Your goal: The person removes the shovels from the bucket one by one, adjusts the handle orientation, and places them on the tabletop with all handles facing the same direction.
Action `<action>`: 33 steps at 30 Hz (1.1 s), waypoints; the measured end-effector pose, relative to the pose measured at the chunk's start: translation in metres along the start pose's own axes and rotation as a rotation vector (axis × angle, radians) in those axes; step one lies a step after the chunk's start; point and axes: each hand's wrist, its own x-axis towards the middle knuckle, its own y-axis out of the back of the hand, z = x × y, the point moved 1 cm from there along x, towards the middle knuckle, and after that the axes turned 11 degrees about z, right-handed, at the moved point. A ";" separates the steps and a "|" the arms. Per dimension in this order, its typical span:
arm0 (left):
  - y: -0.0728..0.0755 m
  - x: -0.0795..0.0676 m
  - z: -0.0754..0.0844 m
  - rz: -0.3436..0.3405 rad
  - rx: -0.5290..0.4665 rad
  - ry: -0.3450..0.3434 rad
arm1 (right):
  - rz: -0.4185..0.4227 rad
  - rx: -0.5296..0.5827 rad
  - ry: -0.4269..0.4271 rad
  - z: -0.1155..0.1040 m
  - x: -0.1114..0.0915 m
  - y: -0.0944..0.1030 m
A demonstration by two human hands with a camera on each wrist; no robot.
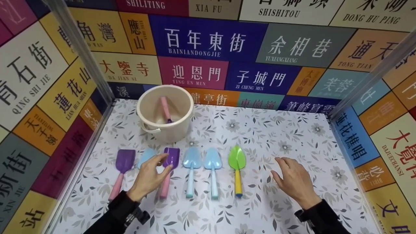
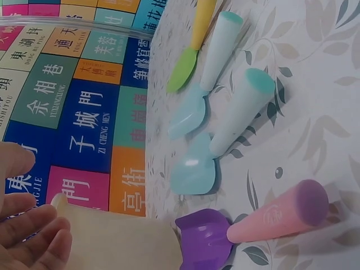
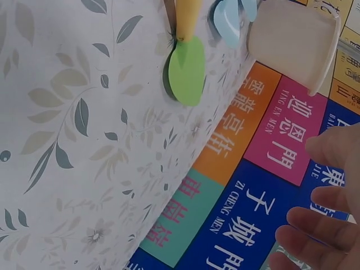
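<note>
My left hand [image 1: 148, 177] hovers over the row of toy shovels, its fingers loosely bent and apart. Its fingertips overlap a purple shovel with a pink handle [image 1: 165, 187] in the head view; the left wrist view shows nothing in the hand. A light blue shovel [image 1: 147, 156] is partly hidden behind that hand, and another purple shovel [image 1: 125, 161] lies at the row's left end. Two light blue shovels [image 1: 191, 159] and a green shovel with a yellow handle [image 1: 237, 159] lie further right. My right hand [image 1: 294, 178] is held open, right of the green shovel, holding nothing.
A cream bucket [image 1: 177, 133] stands behind the row near the back wall, with a pink-handled tool [image 1: 165, 107] leaning inside. Panels printed with place names [image 1: 208, 39] enclose the leaf-patterned table [image 1: 260, 136] at the back and both sides.
</note>
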 end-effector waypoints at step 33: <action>-0.024 0.195 -0.022 -0.010 -0.139 0.639 | -0.009 0.030 -0.027 -0.001 -0.002 0.003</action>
